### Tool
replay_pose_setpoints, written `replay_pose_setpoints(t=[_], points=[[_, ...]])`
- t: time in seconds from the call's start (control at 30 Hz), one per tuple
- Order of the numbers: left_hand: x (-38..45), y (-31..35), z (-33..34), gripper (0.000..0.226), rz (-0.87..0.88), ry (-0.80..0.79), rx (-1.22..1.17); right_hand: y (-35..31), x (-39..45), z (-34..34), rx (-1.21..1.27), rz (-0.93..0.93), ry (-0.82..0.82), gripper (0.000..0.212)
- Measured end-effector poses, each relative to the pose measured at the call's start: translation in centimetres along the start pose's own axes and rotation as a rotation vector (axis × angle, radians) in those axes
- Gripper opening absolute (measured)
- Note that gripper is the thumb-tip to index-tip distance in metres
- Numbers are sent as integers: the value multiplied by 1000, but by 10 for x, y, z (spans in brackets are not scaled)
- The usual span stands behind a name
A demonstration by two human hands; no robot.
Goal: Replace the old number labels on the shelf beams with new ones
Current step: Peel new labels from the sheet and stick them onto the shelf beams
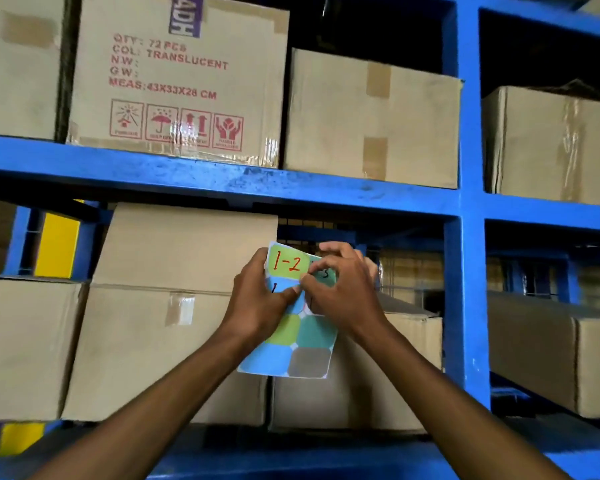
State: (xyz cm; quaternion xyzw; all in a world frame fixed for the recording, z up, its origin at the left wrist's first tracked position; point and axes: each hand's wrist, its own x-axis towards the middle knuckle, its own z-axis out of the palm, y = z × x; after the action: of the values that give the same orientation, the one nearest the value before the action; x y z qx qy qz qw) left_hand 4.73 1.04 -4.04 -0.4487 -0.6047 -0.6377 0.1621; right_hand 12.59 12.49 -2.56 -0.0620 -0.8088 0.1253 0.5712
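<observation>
Below the blue beam (222, 181), bare of any label, left hand (257, 303) grips the sticker sheet (302, 327) while right hand (340, 289) pinches the "1-2" label's (288, 264) corner; sticking not yet done.

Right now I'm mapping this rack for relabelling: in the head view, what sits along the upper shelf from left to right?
Plain taped box → printed box marked "TRANSLUCENT" → plain box → blue upright post → plastic-wrapped box. All rest on the blue beam.
</observation>
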Motion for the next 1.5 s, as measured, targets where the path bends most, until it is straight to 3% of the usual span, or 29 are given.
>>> replay_pose_setpoints(t=[0.33,0.5,0.6,0.73,0.83,0.93,1.17,1.5], points=[[39,-9,24,35,92,106,100,18,48,-6,114,-128,57,8],[60,-11,24,39,76,129,147,26,72,-18,246,-152,87,24],[71,-11,20,41,43,135,108,33,89,-25,269,-143,128,23],[84,-4,13,59,82,57,70,38,116,-29,165,-100,124,18],[91,3,10,88,141,-13,144,35,131,-28,102,-102,124,12],[98,8,8,100,189,-102,214,32,140,-23,59,-118,128,12],[119,10,8,106,236,-172,455,29,146,-10,21,-108,166,11],[136,3,12,108,227,-226,594,34,148,-1,-40,-110,220,14]])
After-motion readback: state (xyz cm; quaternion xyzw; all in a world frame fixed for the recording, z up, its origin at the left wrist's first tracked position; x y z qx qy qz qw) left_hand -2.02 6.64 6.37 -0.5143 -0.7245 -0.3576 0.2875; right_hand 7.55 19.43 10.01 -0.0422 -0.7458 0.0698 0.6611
